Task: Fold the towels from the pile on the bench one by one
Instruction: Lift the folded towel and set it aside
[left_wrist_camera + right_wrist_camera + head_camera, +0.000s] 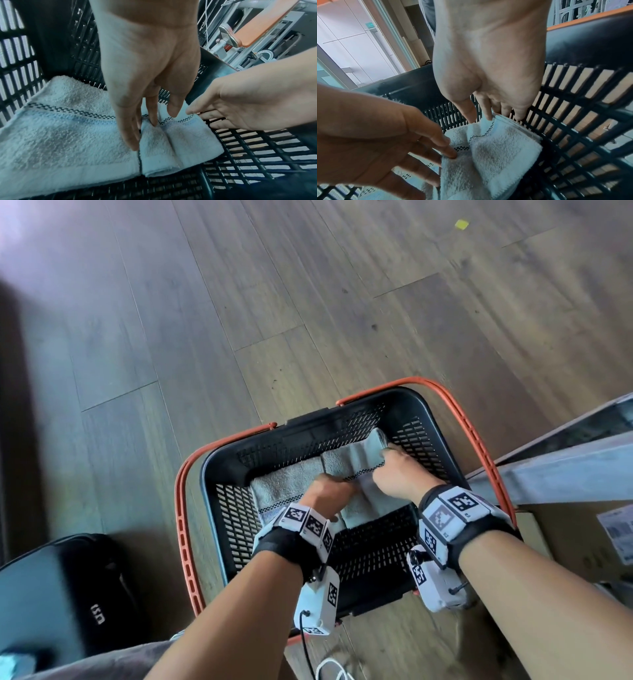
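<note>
Two folded pale blue-grey towels with a dark checked stripe lie side by side on the floor of a black slatted basket (219, 467). The left towel (284, 484) (68, 135) lies flat. My left hand (330, 491) (150, 125) reaches down with straight fingers that press into the seam between the two. The right towel (356, 457) (180, 142) (501, 148) is narrower and sits against the basket's right wall. My right hand (397, 474) (489, 116) touches that towel's far edge with straight fingers. Neither hand holds anything.
The basket has orange handles (459, 419) and stands on a wooden floor. A black case (51, 587) lies at the lower left. A metal frame (565, 470) and a cardboard box (582, 542) stand close on the right. A white cable (329, 669) lies near my feet.
</note>
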Motion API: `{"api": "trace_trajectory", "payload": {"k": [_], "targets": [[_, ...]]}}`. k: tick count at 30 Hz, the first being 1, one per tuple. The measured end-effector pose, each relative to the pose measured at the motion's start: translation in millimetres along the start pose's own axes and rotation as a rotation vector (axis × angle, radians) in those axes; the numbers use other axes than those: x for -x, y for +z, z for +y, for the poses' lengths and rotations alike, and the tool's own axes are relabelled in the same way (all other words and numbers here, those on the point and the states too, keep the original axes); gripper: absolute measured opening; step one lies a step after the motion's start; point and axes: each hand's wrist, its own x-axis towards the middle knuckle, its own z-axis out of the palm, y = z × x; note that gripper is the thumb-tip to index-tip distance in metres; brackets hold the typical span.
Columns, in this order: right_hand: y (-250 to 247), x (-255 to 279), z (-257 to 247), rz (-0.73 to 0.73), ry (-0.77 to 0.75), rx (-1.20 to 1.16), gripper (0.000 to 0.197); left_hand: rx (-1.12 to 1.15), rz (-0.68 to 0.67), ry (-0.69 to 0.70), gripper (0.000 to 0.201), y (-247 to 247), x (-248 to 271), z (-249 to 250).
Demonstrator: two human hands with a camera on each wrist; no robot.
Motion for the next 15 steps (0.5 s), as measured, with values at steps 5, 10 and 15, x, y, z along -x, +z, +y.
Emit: {"api": "trace_trajectory", "payload": {"k": [5, 10, 15], "targets": [[-1.2, 5.0, -2.7, 0.017, -0.01, 0.045, 0.049, -0.156, 0.073, 0.08, 0.011, -5.3, -11.1, 2.7], [2.0, 10.6, -10.7, 0.054, -0.028, 0.129, 0.037, -0.188, 0.126, 0.15, 0.03, -10.0, -19.8, 8.8], [-3.1, 9.3, -5.5, -0.071, 0.065, 0.234, 0.046, -0.222, 0.124, 0.195, 0.042, -12.0, -24.6, 9.8]]}}
